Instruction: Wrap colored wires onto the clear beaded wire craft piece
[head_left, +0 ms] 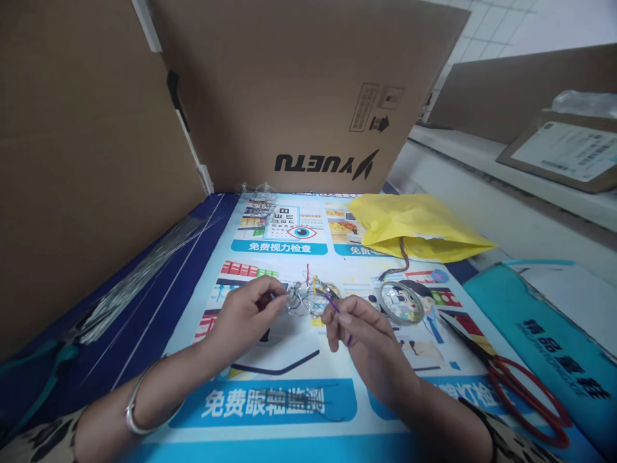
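Note:
Thumb and forefinger of my left hand pinch the left side of a small bent-wire piece. Red, yellow and purple bits show on this wire piece, and its exact shape is too fine to make out. My right hand is closed on a purple thread at the wire's right side, with the thread's tail coming out below the fingers. Just right of that hand, a clear round ring like a tape roll lies flat on the printed sheet.
Teal-handled pliers and a bundle of straight wires lie at left. Red-handled scissors are at right, beside a teal box. A yellow pouch with coloured threads lies behind. Cardboard panels stand at the back and left.

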Available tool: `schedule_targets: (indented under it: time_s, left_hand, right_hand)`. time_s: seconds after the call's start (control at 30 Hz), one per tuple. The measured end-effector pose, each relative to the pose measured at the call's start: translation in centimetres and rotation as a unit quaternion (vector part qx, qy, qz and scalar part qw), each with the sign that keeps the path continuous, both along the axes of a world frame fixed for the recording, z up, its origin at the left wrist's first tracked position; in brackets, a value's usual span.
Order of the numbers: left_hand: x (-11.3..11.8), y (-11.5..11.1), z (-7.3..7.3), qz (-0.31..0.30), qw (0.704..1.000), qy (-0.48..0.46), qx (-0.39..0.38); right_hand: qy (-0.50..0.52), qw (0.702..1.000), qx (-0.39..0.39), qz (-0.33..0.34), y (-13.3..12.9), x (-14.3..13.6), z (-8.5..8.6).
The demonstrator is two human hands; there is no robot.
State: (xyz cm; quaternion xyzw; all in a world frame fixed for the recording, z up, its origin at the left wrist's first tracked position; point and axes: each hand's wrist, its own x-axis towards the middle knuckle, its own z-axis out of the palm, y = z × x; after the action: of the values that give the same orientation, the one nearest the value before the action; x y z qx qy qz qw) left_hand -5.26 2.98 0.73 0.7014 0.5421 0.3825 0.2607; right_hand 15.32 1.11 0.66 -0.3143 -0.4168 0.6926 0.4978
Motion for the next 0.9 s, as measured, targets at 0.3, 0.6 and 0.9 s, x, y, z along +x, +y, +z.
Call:
schedule_targets:
  time_s: [0.3,0.6,0.9]
  left_hand:
    - [0.7,0.2,-0.3,-0.026,0.996,-0.071,-0.046]
    - [1.0,-0.5,0.2,-0.064,0.997,-0.03,0.011]
    - [1.0,-0.7,0.2,-0.071,0.996,-0.053,-0.021]
  right_hand:
    - [-0.047,0.998,0.037,-0.004,0.0,1.0,-1.2]
    - [-0.108,0.991,0.083,-0.008,0.1,1.2,-1.9]
    - [-0.103,0.992,0.073,0.006,-0.2,0.9,-1.8]
